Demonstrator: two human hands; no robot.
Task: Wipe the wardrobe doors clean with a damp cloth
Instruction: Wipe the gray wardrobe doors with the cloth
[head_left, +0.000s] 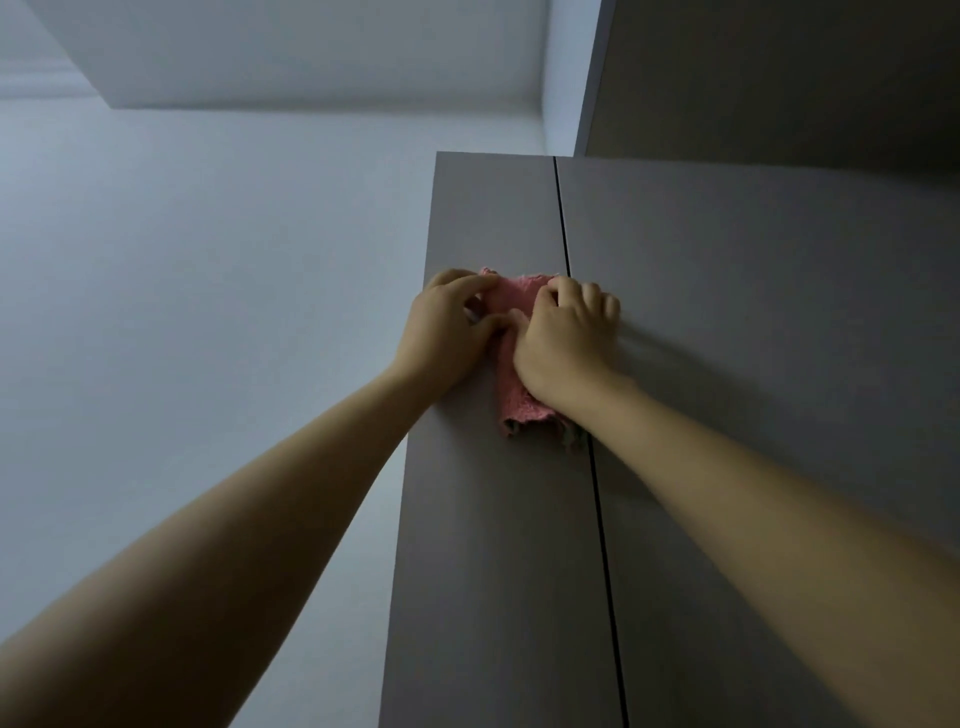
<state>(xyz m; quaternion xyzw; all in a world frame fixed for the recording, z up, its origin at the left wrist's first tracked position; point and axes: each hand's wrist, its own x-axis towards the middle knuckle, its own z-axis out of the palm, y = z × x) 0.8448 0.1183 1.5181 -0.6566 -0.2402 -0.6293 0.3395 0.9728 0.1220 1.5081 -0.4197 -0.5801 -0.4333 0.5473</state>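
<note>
The wardrobe doors (727, 364) rise toward 12 o'clock, split by a dark seam. The pink cloth (511, 384) is bunched against the narrow left door, just at the seam. The left hand (447, 327) and the right hand (561, 343) both pinch it with curled fingers. So bunched, the cloth could slip and drop, or skip the top edge.

We note the cloth (511, 332) against the left wardrobe door (483, 519), just left of the door gap (597, 493); left hand (447, 327) left of it, right hand (563, 345) overlapping its right side.
</note>
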